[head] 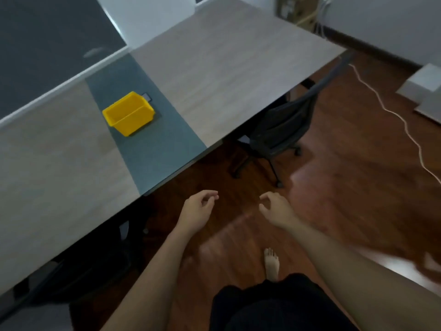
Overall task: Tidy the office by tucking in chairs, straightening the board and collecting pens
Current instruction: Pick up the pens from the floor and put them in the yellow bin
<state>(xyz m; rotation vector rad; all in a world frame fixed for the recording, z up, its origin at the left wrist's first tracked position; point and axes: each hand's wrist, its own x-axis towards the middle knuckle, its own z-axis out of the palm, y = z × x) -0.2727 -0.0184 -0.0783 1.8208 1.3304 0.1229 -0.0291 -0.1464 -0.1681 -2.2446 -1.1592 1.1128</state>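
A long wooden desk (214, 68) runs from the lower left to the upper right. On its grey-green middle strip stands a yellow bin (128, 113) that looks empty. A black office chair (284, 125) is partly tucked under the desk's right section. Another dark chair (95, 263) sits under the desk at the lower left, mostly hidden. My left hand (199, 209) and my right hand (276, 207) hang over the floor near the desk's front edge, fingers loosely curled and apart, holding nothing. No pens are in view.
A dark partition (47, 44) rises behind the desk at the upper left. A pale cable (391, 113) snakes across the wooden floor on the right. White boxes (424, 84) lie at the far right. My bare foot (272, 263) is below the hands.
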